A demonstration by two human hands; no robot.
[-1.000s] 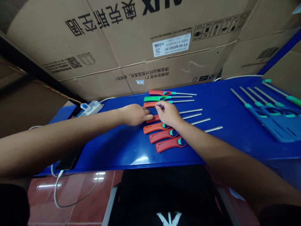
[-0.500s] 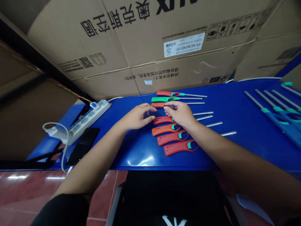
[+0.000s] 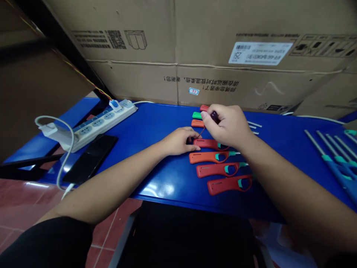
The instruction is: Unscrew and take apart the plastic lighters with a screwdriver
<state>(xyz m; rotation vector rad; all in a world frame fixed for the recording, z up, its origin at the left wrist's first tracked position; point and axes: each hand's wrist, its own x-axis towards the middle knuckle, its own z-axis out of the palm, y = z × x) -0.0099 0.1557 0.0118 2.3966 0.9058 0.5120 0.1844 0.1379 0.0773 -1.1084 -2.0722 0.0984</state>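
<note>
My right hand (image 3: 227, 123) is closed round the dark handle of a screwdriver (image 3: 214, 116); its thin shaft slants down to the left end of a red lighter (image 3: 206, 143). My left hand (image 3: 182, 141) has thumb and fingertips at that same end, pinching it. Nearer the table's front edge lie an orange lighter (image 3: 205, 157), a red lighter (image 3: 213, 169) and another red lighter (image 3: 223, 185). Beyond my hands are an orange lighter (image 3: 196, 123), a green lighter (image 3: 196, 115) and a red lighter (image 3: 204, 108), partly hidden by my right hand.
Several blue lighters (image 3: 338, 167) lie at the right of the blue table (image 3: 164, 190). At the left are a white power strip (image 3: 103, 124) with cables and a black phone (image 3: 90, 158). A large cardboard box (image 3: 139, 78) stands along the back.
The view has shifted. My right hand has raised the screwdriver handle, and its shaft now points down. My left fingers have closed in on the red lighter's end.
</note>
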